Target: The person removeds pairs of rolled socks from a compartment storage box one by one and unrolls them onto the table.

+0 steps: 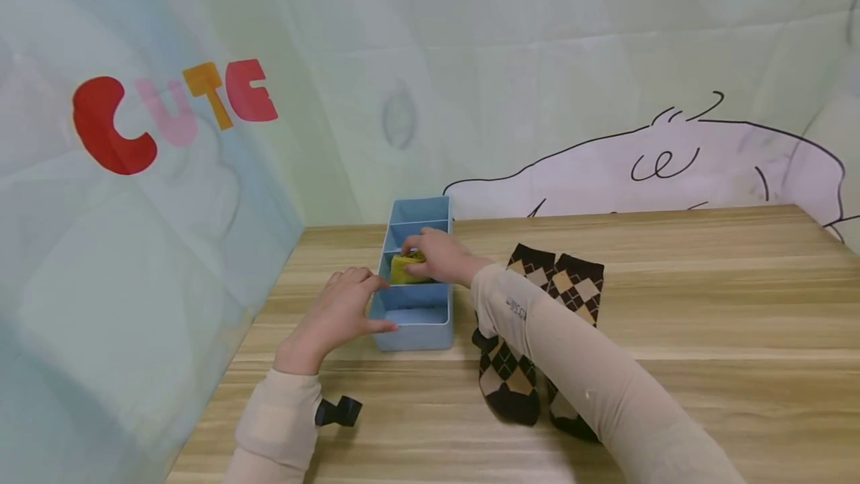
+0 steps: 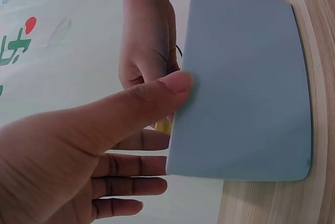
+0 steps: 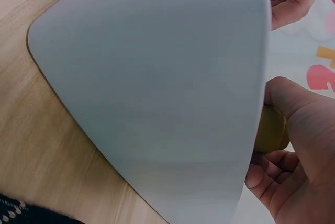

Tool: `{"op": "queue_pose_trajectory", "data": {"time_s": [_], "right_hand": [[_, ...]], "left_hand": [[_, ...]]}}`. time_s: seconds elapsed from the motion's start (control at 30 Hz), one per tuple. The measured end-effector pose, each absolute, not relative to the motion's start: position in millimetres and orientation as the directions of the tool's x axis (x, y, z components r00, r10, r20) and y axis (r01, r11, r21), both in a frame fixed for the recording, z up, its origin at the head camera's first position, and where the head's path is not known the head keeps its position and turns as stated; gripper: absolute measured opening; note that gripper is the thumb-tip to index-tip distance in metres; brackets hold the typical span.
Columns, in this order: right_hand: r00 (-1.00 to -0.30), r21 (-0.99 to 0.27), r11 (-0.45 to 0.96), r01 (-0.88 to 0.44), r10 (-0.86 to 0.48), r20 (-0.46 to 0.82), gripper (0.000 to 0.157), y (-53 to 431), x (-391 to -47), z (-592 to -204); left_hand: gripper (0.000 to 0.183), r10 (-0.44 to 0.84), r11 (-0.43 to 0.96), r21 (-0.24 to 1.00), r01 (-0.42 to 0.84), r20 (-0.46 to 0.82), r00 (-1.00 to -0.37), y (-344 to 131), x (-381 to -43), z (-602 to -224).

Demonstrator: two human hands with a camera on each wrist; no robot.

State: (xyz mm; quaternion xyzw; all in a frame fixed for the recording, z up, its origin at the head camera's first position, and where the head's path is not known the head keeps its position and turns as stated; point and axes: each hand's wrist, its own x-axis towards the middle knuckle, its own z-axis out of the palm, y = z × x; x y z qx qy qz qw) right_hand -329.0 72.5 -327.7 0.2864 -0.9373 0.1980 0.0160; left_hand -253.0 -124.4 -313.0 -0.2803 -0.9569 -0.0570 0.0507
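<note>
A long light-blue divided box (image 1: 416, 337) stands on the wooden table. My right hand (image 1: 438, 254) reaches into its second compartment from the front. Thumb and fingers there grip a yellow folded bundle (image 1: 405, 270), whose lower part is hidden by the box wall; its exact kind I cannot tell. My left hand (image 1: 338, 310) is at the box's near left corner, with its thumb (image 2: 178, 81) touching the front end and its other fingers extended along the left side. Under my right forearm lies a pair of argyle socks (image 1: 508, 383), dark with tan and brown diamonds, partly covered by the sleeve.
The wooden table (image 1: 705, 320) meets a printed cloth backdrop (image 1: 571, 95) behind the box and another cloth wall on the left. A black wrist mount (image 1: 340, 411) juts from the left sleeve. The box's front compartment (image 1: 416, 314) shows its bare floor.
</note>
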Motion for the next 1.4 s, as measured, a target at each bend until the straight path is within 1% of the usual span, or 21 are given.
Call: {"op": "queue_pose_trajectory", "data": {"time_s": [0.2, 0.4, 0.6, 0.77, 1.1, 1.4], "right_hand": [[-0.828, -0.347, 0.754, -0.558, -0.531, 0.180, 0.030, 75, -329, -325], [-0.817, -0.334, 0.746, -0.576, -0.539, 0.206, 0.030, 76, -328, -316], [-0.833, -0.354, 0.756, -0.551, -0.518, 0.193, 0.032, 81, -325, -307], [-0.830, -0.363, 0.747, -0.557, -0.518, 0.209, 0.030, 85, -324, -303], [-0.831, -0.348, 0.754, -0.557, -0.508, 0.229, 0.031, 90, -322, -294], [-0.834, -0.339, 0.762, -0.552, -0.498, 0.239, 0.031, 96, -318, -286]], "left_hand": [[0.060, 0.530, 0.836, 0.081, 0.543, 0.133, -0.837, -124, -253, -314], [0.060, 0.538, 0.832, 0.074, 0.550, 0.138, -0.832, -125, -254, -314], [0.059, 0.540, 0.830, 0.076, 0.553, 0.141, -0.830, -124, -254, -314], [0.060, 0.536, 0.833, 0.080, 0.548, 0.132, -0.834, -124, -254, -314], [0.058, 0.539, 0.832, 0.073, 0.550, 0.134, -0.832, -123, -252, -312], [0.060, 0.547, 0.825, 0.072, 0.560, 0.142, -0.825, -123, -253, -313]]}}
